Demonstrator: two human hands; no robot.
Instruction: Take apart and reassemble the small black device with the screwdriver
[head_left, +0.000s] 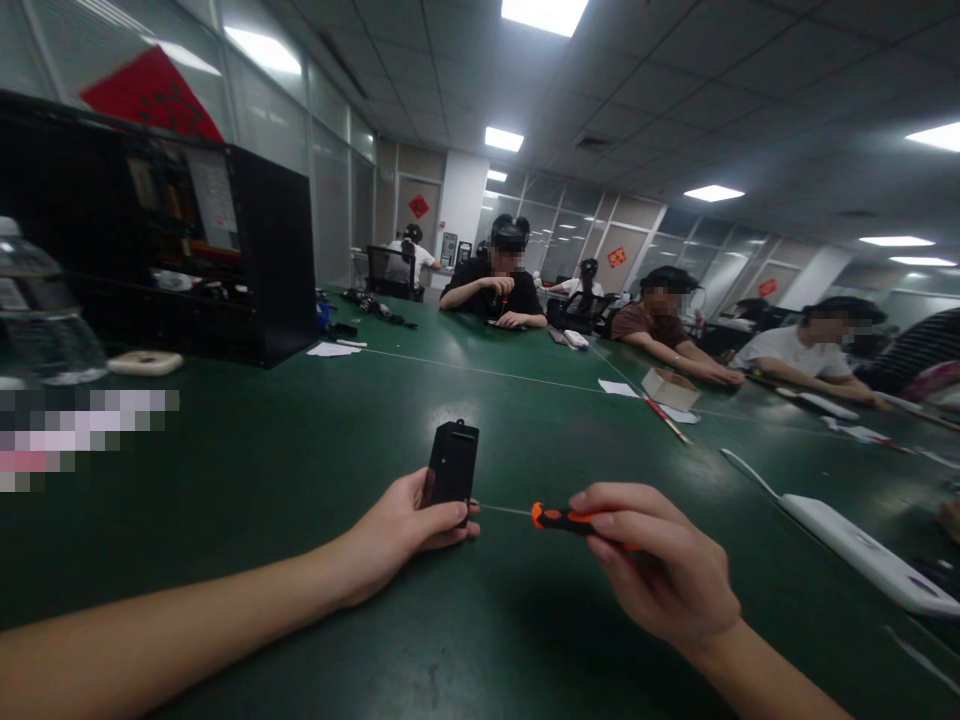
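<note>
My left hand (401,525) grips a small black box (453,462) and holds it upright on the green table (300,480). My right hand (660,565) is closed around an orange and black screwdriver (555,517). Its thin shaft points left and its tip meets the lower side of the black box, close to my left thumb.
A clear water bottle (37,315) and a black cabinet (165,250) stand at the left. A white power strip (862,550) lies at the right. A small cardboard box (670,388) and papers sit further back. Several people sit along the far and right sides of the table.
</note>
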